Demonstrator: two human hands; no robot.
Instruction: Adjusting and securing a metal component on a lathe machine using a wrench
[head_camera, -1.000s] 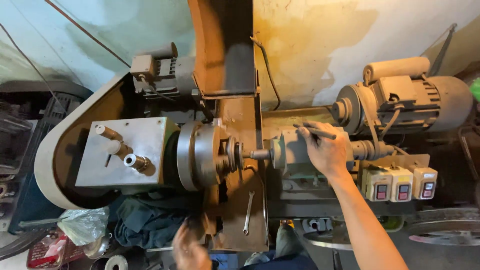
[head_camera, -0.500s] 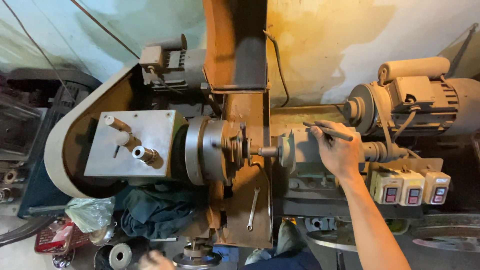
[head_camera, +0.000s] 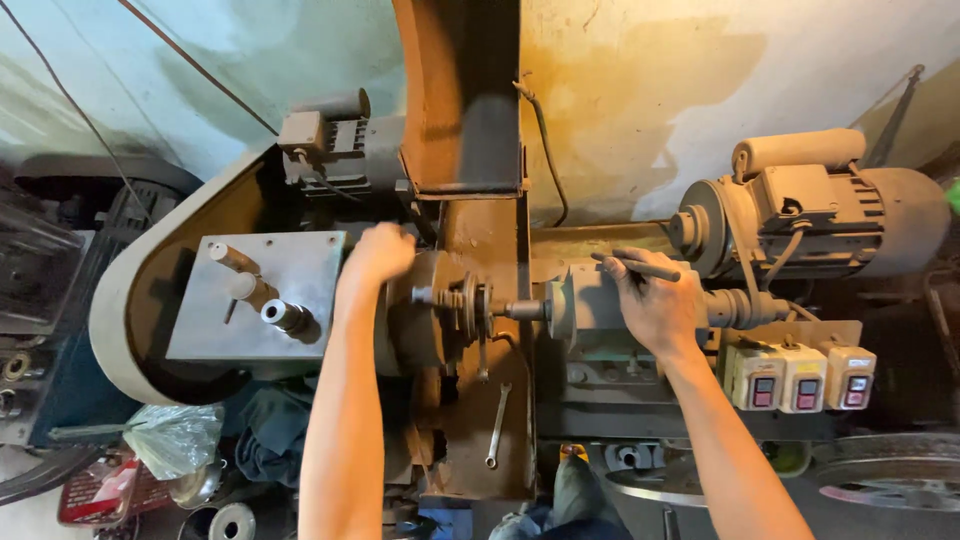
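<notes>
A rust-brown machine frame rises between the two hands and runs down past them. Left of the left hand sits a grey metal housing with short pegs sticking out, wrapped by a pale belt guard. Beyond the right hand, further right, lies a big grey electric motor, and just below that hand's wrist stands a row of three pale switch boxes.

The left hand is curled into a loose fist on the upper edge of the round chuck; whether it grips anything there cannot be told. The right hand lies flat over the grey tailstock block, fingers together, with a thin dark rod under its fingertips. The hands are well apart. Between them runs the short spindle, joining chuck and block. Below the spindle, nearer the left forearm, a small wrench lies on the frame.
</notes>
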